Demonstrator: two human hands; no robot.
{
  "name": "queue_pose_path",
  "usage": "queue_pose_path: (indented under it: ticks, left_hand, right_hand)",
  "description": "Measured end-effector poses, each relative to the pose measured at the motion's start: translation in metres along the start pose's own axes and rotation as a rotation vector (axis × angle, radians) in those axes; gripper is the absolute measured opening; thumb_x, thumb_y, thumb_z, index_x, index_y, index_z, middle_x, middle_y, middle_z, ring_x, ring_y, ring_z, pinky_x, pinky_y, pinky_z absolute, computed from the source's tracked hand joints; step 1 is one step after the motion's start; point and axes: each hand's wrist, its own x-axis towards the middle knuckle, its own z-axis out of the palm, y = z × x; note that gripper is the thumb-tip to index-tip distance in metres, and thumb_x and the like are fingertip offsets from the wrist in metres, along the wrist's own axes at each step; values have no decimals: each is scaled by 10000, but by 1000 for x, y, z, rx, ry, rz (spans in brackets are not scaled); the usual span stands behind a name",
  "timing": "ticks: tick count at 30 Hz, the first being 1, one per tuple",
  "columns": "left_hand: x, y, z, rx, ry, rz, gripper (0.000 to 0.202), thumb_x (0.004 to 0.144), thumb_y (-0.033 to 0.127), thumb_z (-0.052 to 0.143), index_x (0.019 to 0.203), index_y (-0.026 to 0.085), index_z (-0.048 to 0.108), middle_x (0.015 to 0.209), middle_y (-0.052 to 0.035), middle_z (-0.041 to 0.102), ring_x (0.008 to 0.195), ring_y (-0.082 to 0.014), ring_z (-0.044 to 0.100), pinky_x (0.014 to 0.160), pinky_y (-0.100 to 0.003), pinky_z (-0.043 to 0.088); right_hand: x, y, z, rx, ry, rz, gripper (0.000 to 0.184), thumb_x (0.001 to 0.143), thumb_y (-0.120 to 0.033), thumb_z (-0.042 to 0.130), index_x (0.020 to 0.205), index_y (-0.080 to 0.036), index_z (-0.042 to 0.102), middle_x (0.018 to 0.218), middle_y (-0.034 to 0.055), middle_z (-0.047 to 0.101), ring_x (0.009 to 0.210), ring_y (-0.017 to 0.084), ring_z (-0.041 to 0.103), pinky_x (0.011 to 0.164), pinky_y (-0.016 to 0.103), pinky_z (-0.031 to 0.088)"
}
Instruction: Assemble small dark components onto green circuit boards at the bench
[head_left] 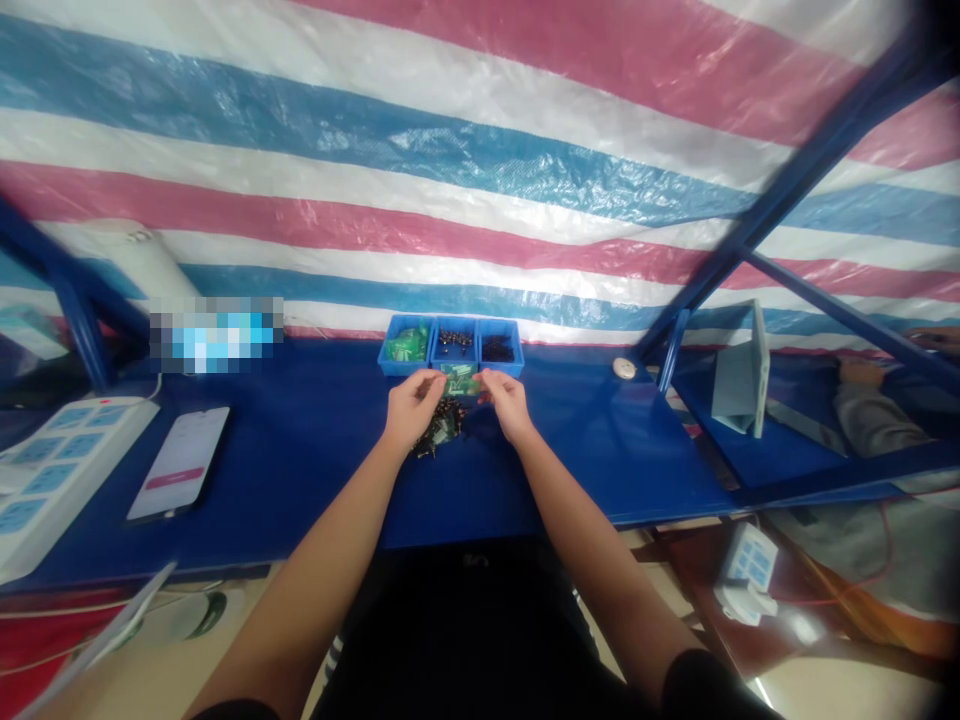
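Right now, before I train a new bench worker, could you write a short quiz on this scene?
1. Which of the blue bins holds green pieces: A left, B middle, or C right?
2. True or false: the left hand and right hand both touch the green piece between them.
3. What lies heaped on the bench just below the hands?

Key: 1 A; 2 true; 3 small dark screws.

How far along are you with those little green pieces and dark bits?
Already in the blue bins: green pieces and small dark parts. In hand: a green piece between the left hand and right hand. Left: a loose heap of dark parts on the blue table under them, so it looks partway.
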Motion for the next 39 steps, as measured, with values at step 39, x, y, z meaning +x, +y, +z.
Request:
queue_pose_path:
  ticks: [39]
  left_hand:
    - [1, -2, 2, 8, -52, -95, 271, 845, 450, 610, 910, 196, 678, 614, 10, 674, 568, -146, 644, 617, -258, 524]
  right_hand:
    - [-2, 4, -1, -196, 13, -44, 353, 749, -508, 689, 904, -195, 746, 671, 12, 697, 593, 168, 613, 623, 299, 516]
